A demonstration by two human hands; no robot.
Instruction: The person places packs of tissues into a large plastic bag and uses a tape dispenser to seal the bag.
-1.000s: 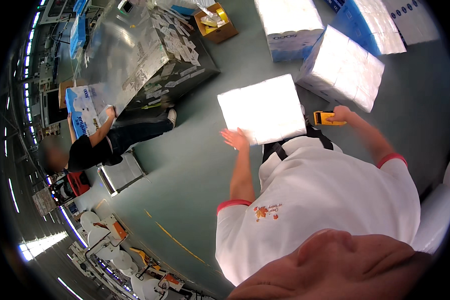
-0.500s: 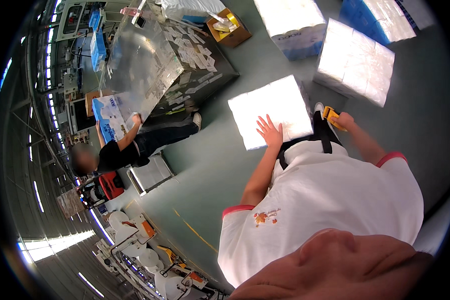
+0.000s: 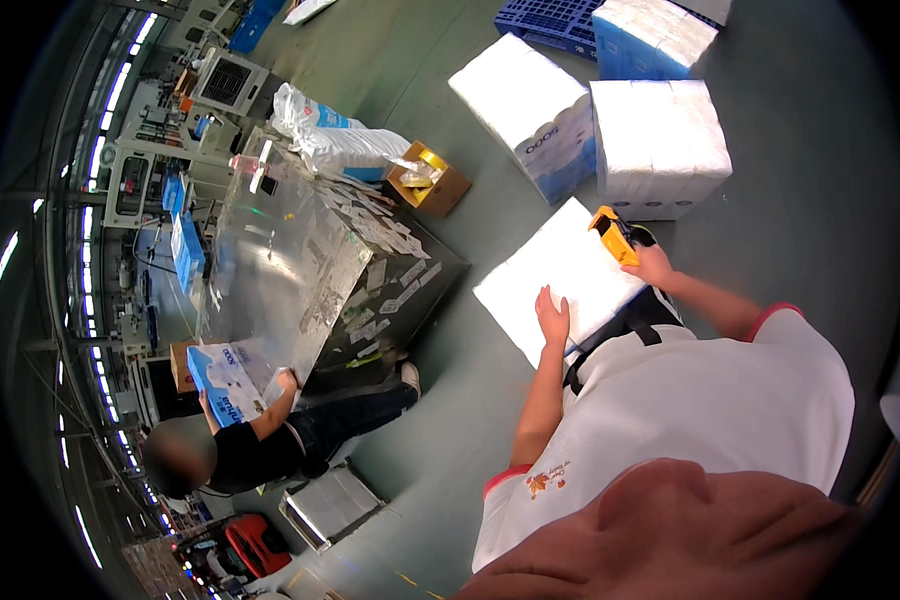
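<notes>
A white plastic-wrapped pack (image 3: 526, 272) stands in front of my body. My left hand (image 3: 553, 320) lies on its top near the close edge, palm down, holding nothing. In my right hand (image 3: 654, 267) is a yellow tape dispenser (image 3: 611, 236), gripped at its near end. The dispenser is over the far right part of the pack; whether it touches the surface I cannot tell. My right fingers wrap round its handle and are partly hidden.
Beyond stand two more wrapped packs (image 3: 520, 90) (image 3: 660, 130), near a blue pallet (image 3: 545, 25). A metal table (image 3: 270, 240) covered with labels is at left, with an open carton (image 3: 448, 195) beside it. A co-worker (image 3: 260, 455) holds a blue-and-white package (image 3: 232, 385) there.
My right hand has brought the tape dispenser from beside the pack to over its far right part. My left hand stays on top, its fingers closer together. The view has shifted.
</notes>
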